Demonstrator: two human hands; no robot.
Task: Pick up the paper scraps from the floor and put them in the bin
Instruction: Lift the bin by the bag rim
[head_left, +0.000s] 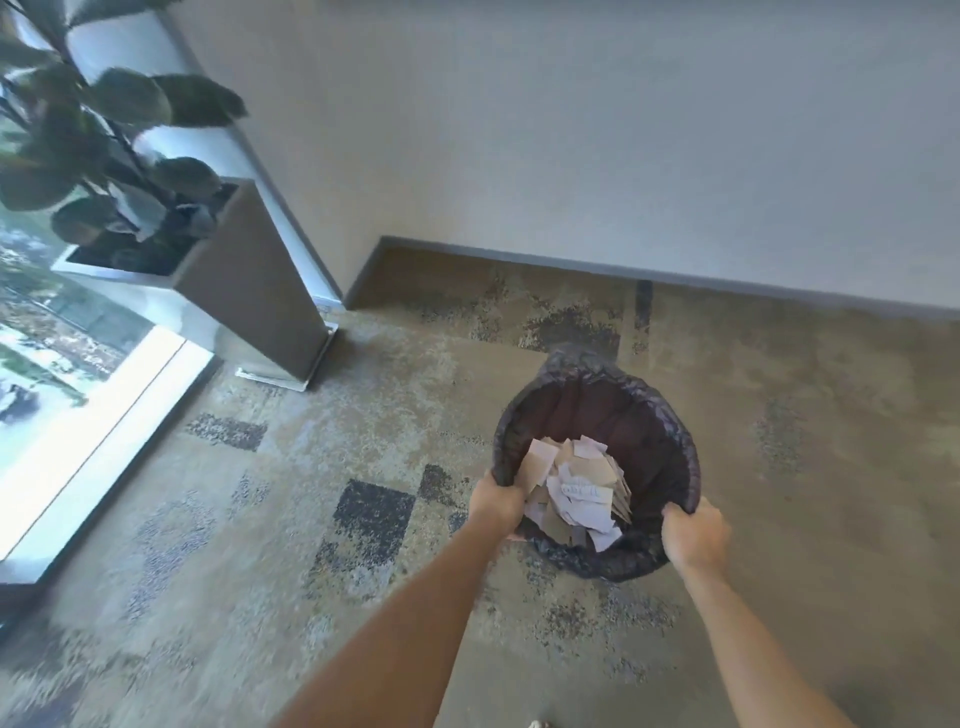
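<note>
Far left there's a big window (62, 395) running down to the floor, super bright, and the stuff outside is too blurry to make out. Right next to it is a tall square planter (249, 291) with a leafy plant (104, 135) in it, big dark rounded leaves, tucked into the corner against the pale wall (571, 130). A dark baseboard (623, 265) runs along the bottom of that wall.

The floor is a beige carpet (311, 597) with patchy dark blocks scattered over it.

Moving right, the left hand (496, 504) is clamped on the near-left rim of the bin (670, 431), fingers curled tight over the edge of the black bag lining it. The bin is round, tipped a bit towards the camera, and looks like it's lifted off the carpet, though I honestly can't be sure from this angle. Inside it sit the paper scraps (574, 491), a heap of white and tan torn pieces piled against the near-left side, one with some handwriting on it.

Then the right hand (693, 532) grabs the near-right rim, fingers closed together over the bag edge, thumb side facing up. Both forearms reach in from the near edge, bare.
</note>
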